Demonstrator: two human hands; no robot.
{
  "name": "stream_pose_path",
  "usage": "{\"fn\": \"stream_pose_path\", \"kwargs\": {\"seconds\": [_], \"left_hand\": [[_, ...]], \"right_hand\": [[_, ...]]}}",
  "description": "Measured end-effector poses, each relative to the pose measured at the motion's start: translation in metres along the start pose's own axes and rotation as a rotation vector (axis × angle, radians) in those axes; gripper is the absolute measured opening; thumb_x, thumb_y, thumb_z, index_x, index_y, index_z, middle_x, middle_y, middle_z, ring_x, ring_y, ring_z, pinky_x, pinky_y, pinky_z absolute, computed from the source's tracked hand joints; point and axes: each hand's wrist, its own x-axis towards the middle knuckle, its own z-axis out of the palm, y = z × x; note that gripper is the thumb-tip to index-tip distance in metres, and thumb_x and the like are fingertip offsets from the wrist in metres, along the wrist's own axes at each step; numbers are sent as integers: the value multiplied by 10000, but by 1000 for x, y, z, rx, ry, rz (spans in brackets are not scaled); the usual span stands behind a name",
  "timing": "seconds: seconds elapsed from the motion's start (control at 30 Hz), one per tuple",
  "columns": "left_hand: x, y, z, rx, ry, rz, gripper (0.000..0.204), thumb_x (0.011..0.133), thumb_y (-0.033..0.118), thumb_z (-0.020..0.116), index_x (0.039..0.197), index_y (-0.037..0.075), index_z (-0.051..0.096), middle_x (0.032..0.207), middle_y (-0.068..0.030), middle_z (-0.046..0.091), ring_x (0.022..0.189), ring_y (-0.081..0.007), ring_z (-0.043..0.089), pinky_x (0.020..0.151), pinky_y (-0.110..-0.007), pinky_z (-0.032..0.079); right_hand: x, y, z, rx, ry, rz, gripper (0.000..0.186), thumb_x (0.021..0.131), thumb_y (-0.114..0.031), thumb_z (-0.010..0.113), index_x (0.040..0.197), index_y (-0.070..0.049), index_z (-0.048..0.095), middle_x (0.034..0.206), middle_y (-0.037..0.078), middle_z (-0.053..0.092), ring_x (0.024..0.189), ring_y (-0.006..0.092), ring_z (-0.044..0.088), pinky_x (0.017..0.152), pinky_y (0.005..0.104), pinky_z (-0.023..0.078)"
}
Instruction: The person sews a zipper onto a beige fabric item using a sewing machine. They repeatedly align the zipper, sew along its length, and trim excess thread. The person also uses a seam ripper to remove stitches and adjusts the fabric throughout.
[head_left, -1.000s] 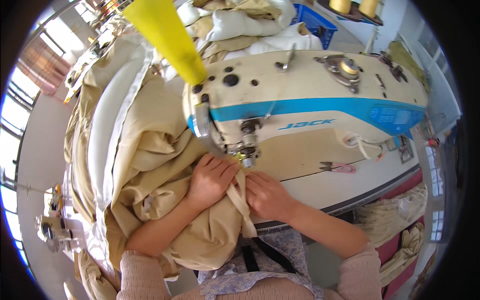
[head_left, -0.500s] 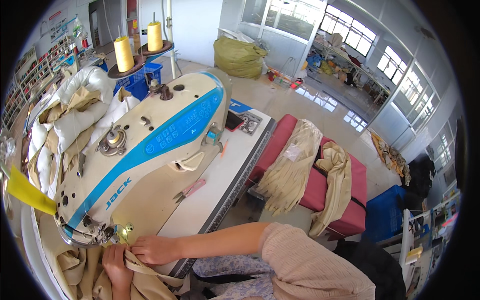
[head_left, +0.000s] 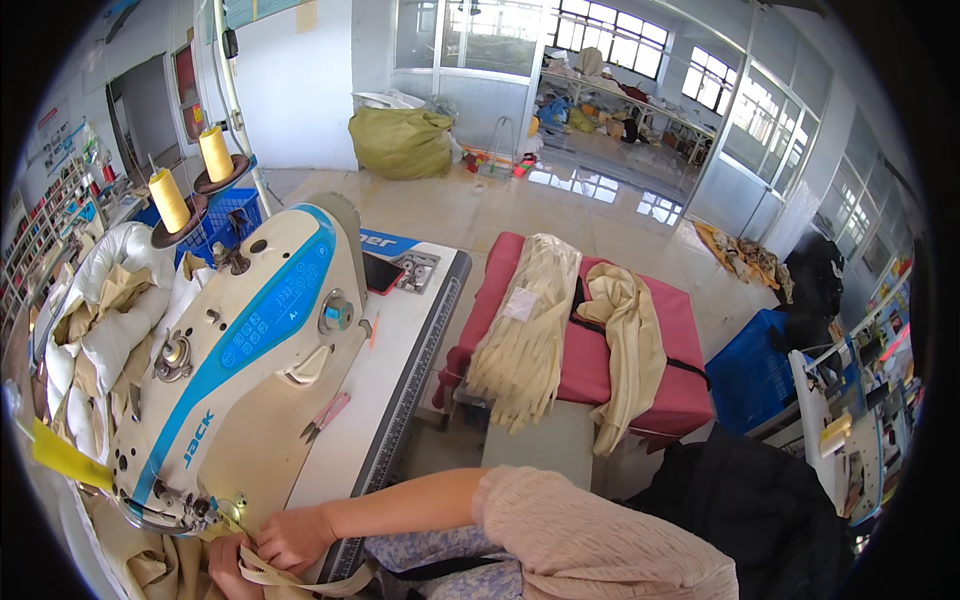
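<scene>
At the lower left my right hand (head_left: 293,536) has curled fingers gripping a beige zipper tape (head_left: 275,577) just below the needle area of a cream-and-blue sewing machine (head_left: 240,360). My left hand (head_left: 228,566), partly hidden beside it, closes on beige fabric (head_left: 150,560) carrying that tape. A yellow strip (head_left: 70,455) sticks out from the machine's head. Pink-handled snips (head_left: 326,412) lie on the worktable (head_left: 380,370).
A red padded bench (head_left: 660,355) bears cream bundles (head_left: 520,330). Blue crates (head_left: 750,370), a black heap (head_left: 730,510), another machine (head_left: 850,460) and an olive sack (head_left: 400,140) stand around. Quilted fabric (head_left: 110,300) and thread cones (head_left: 215,150) are behind my machine.
The view has swung to the right, away from straight down over the machine, bringing the bench and room into sight. Both hands stay at the zipper tape by the needle.
</scene>
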Motion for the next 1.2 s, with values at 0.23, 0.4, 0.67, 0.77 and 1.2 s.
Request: {"fn": "stream_pose_path", "kwargs": {"seconds": [0.23, 0.4, 0.67, 0.77, 1.2], "left_hand": [[-22, 65, -20, -307, -206, -503, 433, 930, 38, 616, 1355, -17, 555, 1219, -226, 670, 1081, -362, 668, 903, -434, 563], [-27, 82, 20, 151, 170, -290, 284, 847, 108, 705, 1101, -11, 664, 1073, -236, 692, 1027, -455, 649, 902, -503, 534], [-43, 29, -8, -393, 189, -569, 397, 860, -74, 685, 1247, 14, 684, 1218, -135, 704, 1153, -282, 660, 1007, -364, 507], [-51, 28, -12, -584, 236, -751, 339, 920, -55, 648, 1253, 0, 674, 1213, -114, 699, 1129, -211, 655, 988, -322, 509], [-38, 48, -12, 100, -50, -179, 361, 821, 58, 763, 1174, 17, 698, 1220, -159, 700, 1170, -349, 651, 1053, -445, 485]], "right_hand": [[-2, -4, -11, 113, 42, 92, 256, 889, -223, 689, 708, -74, 586, 788, 84, 602, 735, 316, 644, 612, 442, 511], [13, -8, -27, 151, 38, 53, 238, 886, -199, 679, 729, -64, 561, 905, 91, 551, 840, 295, 616, 633, 421, 519], [20, -12, -52, -59, -21, 418, 182, 843, -23, 716, 1006, -105, 704, 750, 24, 622, 641, 232, 633, 571, 361, 507], [23, -14, -50, -37, -151, 302, 239, 797, -26, 741, 1016, -121, 738, 749, 2, 601, 635, 193, 610, 577, 335, 489], [24, 8, -34, -338, -293, 463, 299, 788, -201, 794, 1054, -76, 735, 970, 66, 587, 875, 236, 624, 769, 363, 489]]}}
